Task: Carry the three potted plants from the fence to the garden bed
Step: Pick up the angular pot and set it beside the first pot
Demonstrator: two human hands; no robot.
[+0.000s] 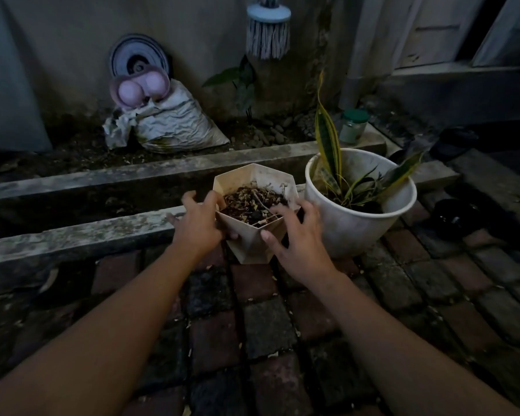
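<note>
A beige faceted pot (252, 244) of dry soil and dead stems stands on the brick paving against a concrete curb (72, 235). My left hand (198, 223) holds its left side, thumb on the front face and fingers spread at the rim. My right hand (297, 238) grips its right side, fingers over the rim and thumb on the front. Touching it on the right is a white round pot (351, 229) holding a snake plant (327, 145). The garden bed (72, 151) of dark soil lies beyond a second curb. A third pot is not clearly in view.
A crumpled white sack (174, 124) leans in the bed against the wall. A green-lidded jar (353, 126) stands behind the snake plant. A mop head (267, 28) hangs above a small leafy plant (240, 82). A dark round object (451, 217) lies right of the white pot.
</note>
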